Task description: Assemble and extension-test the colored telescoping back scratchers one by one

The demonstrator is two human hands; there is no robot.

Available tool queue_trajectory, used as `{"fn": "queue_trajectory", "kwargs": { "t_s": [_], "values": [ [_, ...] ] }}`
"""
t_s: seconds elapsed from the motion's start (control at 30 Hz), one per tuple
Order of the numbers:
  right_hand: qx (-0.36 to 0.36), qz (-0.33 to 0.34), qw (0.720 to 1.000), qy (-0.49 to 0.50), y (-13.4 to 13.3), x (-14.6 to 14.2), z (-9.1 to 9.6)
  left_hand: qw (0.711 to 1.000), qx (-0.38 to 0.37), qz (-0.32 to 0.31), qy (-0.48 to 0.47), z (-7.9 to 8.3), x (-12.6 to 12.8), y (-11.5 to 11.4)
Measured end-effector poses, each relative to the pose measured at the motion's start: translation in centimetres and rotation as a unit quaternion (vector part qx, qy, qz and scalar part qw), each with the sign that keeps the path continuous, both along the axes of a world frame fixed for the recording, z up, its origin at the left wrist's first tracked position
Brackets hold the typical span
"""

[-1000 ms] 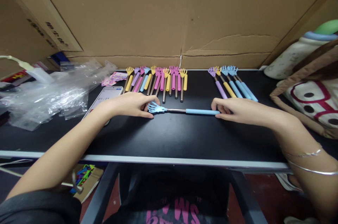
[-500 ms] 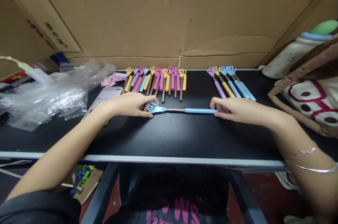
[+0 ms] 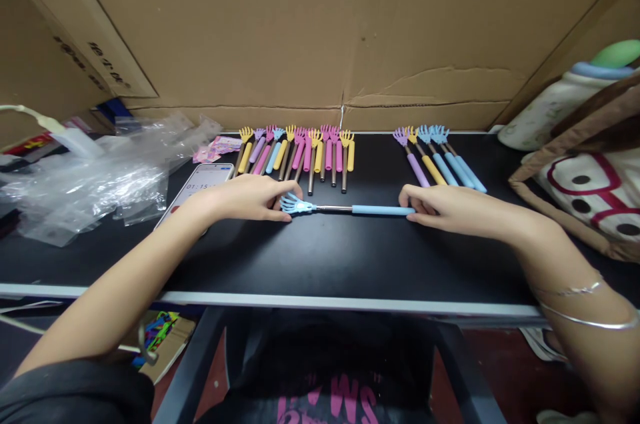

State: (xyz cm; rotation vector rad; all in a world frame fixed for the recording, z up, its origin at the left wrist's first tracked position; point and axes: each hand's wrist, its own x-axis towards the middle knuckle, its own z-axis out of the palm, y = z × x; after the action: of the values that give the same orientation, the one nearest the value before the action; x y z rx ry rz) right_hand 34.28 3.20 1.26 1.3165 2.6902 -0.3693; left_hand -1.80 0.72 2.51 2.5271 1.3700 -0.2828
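The left hand (image 3: 250,198) pinches the fingered head of a blue scratcher (image 3: 383,210) between thumb and fingertips, parted only by the head's width; the right hand (image 3: 450,208) grasps the handle's end, fingers curled in. The scratcher spans crosswise over the black table (image 3: 340,264), nearer than the other scratchers (image 3: 444,169). The phone (image 3: 213,174) shows 01:15, its further digits unclear. Dark characters (image 3: 109,65) mark the cardboard (image 3: 240,31), too blurred to read; pink lettering (image 3: 353,397) below is partly legible.
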Motion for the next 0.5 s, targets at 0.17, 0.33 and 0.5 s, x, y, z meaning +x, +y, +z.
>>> {"fn": "queue_trajectory", "kwargs": {
  "t_s": [0.17, 0.33, 0.5],
  "values": [
    [0.007, 0.004, 1.000, 0.008, -0.03, 0.06, -0.10, 1.000, 0.005, -0.010, -0.001, 0.07, 0.01, -0.07],
    [0.008, 0.004, 1.000, 0.003, 0.06, 0.18, -0.19, 1.000, 0.005, 0.000, 0.003, 0.01, -0.02, -0.05],
    [0.002, -0.003, 1.000, -0.005, 0.16, 0.24, -0.28, 1.000, 0.011, 0.000, -0.010, -0.11, -0.12, 0.02]
  ]
}}
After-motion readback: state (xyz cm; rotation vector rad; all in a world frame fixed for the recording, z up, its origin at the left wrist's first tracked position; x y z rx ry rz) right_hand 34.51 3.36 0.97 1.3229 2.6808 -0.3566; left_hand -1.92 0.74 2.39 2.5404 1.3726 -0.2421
